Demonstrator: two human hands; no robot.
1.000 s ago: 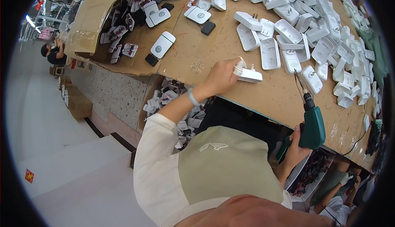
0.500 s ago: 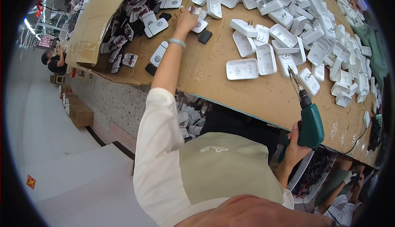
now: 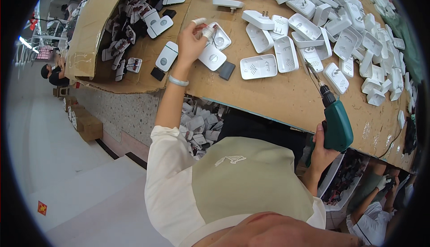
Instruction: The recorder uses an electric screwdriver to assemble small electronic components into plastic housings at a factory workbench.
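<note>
My left hand (image 3: 193, 43), its fingertips wrapped in white tape, is closed at the edge of an open white plastic housing (image 3: 220, 37) with thin wires inside. Right against that housing lies a white rounded doorbell-like unit (image 3: 212, 58) with a grey round button, and a small black block (image 3: 227, 70) touches it. My right hand (image 3: 323, 155) grips the handle of a green power screwdriver (image 3: 338, 124). Its long bit points away from me, over a white shell with small holes (image 3: 312, 58); whether the tip touches it, I cannot tell.
A cardboard box (image 3: 96, 32) on its side holds many similar units at left. White shells (image 3: 345, 45) are heaped across the far and right table (image 3: 268, 101). Below are a bin of dark parts (image 3: 345, 180) and a pile of white pieces (image 3: 201, 126). Other people work nearby.
My left hand has come back toward me, and the white unit and black block have slid nearer with it. The screwdriver stays almost in place in my right hand.
</note>
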